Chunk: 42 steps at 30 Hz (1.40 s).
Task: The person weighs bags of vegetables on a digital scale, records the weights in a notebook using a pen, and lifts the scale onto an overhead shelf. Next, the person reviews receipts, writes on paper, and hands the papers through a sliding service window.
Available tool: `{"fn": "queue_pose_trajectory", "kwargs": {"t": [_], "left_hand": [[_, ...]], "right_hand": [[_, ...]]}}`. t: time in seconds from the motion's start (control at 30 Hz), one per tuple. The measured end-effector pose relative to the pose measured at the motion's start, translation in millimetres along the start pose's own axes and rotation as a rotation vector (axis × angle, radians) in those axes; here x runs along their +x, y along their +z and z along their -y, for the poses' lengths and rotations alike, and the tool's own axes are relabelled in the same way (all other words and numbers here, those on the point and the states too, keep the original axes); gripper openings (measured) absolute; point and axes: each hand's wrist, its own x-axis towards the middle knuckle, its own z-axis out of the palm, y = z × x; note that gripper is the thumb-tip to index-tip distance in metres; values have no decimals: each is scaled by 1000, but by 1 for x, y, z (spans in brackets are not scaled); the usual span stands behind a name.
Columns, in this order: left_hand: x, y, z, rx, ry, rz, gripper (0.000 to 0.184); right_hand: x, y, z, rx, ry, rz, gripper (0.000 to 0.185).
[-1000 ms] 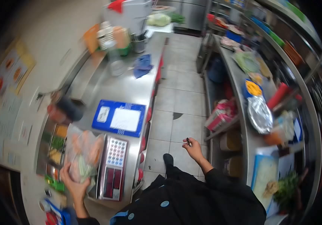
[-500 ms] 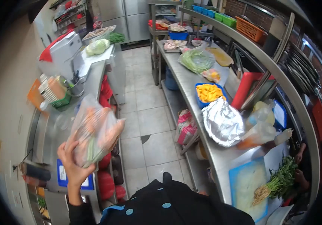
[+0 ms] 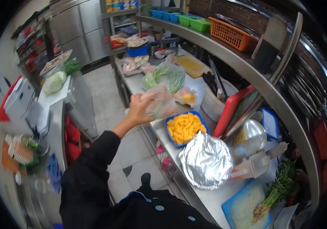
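Observation:
My left hand [image 3: 138, 108] reaches over the edge of the right counter, its fingers closed on a clear plastic bag [image 3: 162, 100] of orange vegetables that look like carrots, with something pale green inside. Just behind it on the counter lies a plastic bag of green leafy vegetables [image 3: 167, 76]. A smaller bag of yellow and orange pieces [image 3: 186, 97] sits to its right. Nearer to me stand a blue container [image 3: 201, 117] of yellow cut pieces and a foil-covered bowl [image 3: 206, 160]. My right hand is out of view.
A blue-edged cutting board [image 3: 243, 202] and a bunch of leafy greens with roots [image 3: 274, 191] occupy the near right counter. Sauce bottles [image 3: 253, 164] stand behind the foil. A metal shelf [image 3: 232, 53] overhangs this counter. Another person's hand is partly visible at far right.
My left hand has carried the bag from above the left counter across the aisle to the right counter. My view has turned toward the right.

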Motion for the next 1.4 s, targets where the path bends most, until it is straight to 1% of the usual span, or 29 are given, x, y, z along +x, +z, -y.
{"fn": "queue_pose_trajectory", "kwargs": {"t": [0.1,0.17,0.23,0.27,0.3,0.33,0.37,0.4,0.43,0.47,0.53,0.57,0.63,0.7,0.73,0.77,0.83,0.9,0.93,0.97,1.0,1.03,1.1,1.17,1.2,1.27,1.3,1.37,1.4], "left_hand": [[81,64,50,-35,54,26,84],[123,108,73,-43,-16,-11,88],[159,150,96,-74,16,-103,90],[174,169,102,-109,2,-112,89],[186,185,106,-26,-85,-66,87],[195,201,108,-48,-56,-131,86],[203,220,116,-36,-35,-88,90],[210,228,114,-25,-82,8,90],[215,249,120,-69,-52,-38,90],[219,258,115,-52,-137,61,91],[219,274,105,50,-325,105,91],[222,278,100,33,-298,123,91],[224,272,91,62,-437,203,91],[227,276,99,28,-448,259,94],[229,290,121,-2,-337,242,94],[226,292,142,-24,-235,222,94],[202,252,131,-127,-97,91,84],[150,199,112,-231,124,-111,72],[108,182,102,-334,-12,-161,62],[60,156,91,-274,-58,-122,56],[5,129,70,-261,-252,-75,52],[-52,110,59,-273,-329,-44,52],[-193,93,53,-455,-844,82,49],[-281,30,-2,-614,-1171,56,46],[-308,-7,-28,-565,-1239,-29,46],[-365,-79,-81,-509,-1384,-141,41],[-387,-111,-104,-333,-1281,-281,38],[-411,-185,-170,-264,-1371,-587,34],[-427,-215,-198,-254,-1319,-789,33]], "right_hand": [[-25,6,36,105,93,-86,31],[-44,10,50,175,162,-131,31],[-75,4,73,255,240,-178,31],[-84,11,70,305,286,-202,31],[-95,13,69,344,322,-217,31],[-105,18,70,381,362,-219,31],[-119,25,72,425,399,-222,31],[-122,36,63,416,371,-194,29],[-115,52,50,403,331,-169,27],[-121,55,54,391,369,-173,27],[-137,52,66,433,383,-162,28],[-141,47,71,488,353,-169,28],[-143,47,74,516,428,-162,28],[-131,49,66,419,395,-219,23],[-122,53,62,256,354,-249,21],[-116,54,59,239,333,-230,21],[-93,51,58,23,232,-266,20],[-67,38,67,-47,75,-194,20],[-51,32,70,-82,-16,-146,20],[-31,30,66,-170,-180,-62,22],[-3,36,62,-238,-240,-28,23],[24,44,61,-311,-300,4,24],[63,54,71,-249,-481,164,26],[61,49,114,-419,-563,317,29],[55,51,127,-486,-634,372,29],[36,59,146,-402,-730,504,30],[26,67,153,-470,-787,561,30],[2,82,163,-584,-833,496,29],[-10,92,167,-631,-943,488,28]]}}
